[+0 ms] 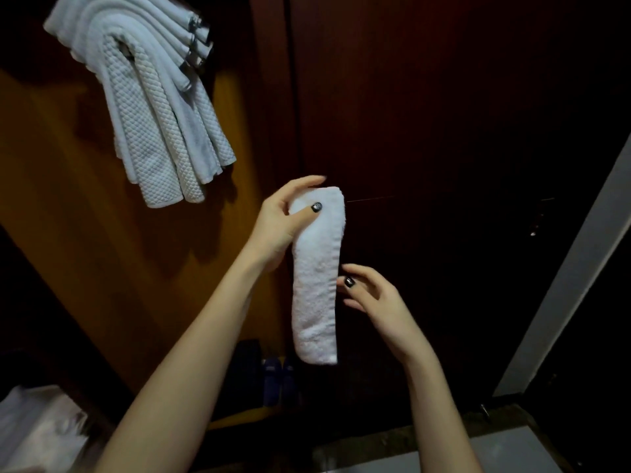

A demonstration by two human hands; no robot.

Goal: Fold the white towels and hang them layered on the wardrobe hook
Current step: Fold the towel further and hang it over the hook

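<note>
Head view: the left hand [283,227] holds a folded white towel [317,278] by its upper end, thumb across the near face and fingers curled behind the top, so the grip is closed on the cloth. The towel hangs straight down from that grip as a long narrow strip, its lower end free in the air in front of a dark wardrobe door [444,114]. It touches nothing but the hand, as far as can be seen.

The right hand [368,295] is just beside the towel's right edge, about halfway down its length. Its fingers are loosely bent and partly open, with the thumb tip and one fingertip close to the cloth edge; whether they actually touch it cannot be told. It holds nothing.

At the upper left, a bunch of white towels [160,124] already hangs layered from a hook [196,46] on the wardrobe's lighter brown side panel [68,199]. They fan downward and to the right, the upper folds stacked one over another at the hook, the front ones with a waffle weave. This bunch is well apart from the held towel, above and to its left.

Low in the wardrobe opening, below the held towel, stands a pair of blue slippers [276,377]. At the lower left corner lies something pale and crumpled [37,431], too blurred to identify.
</note>
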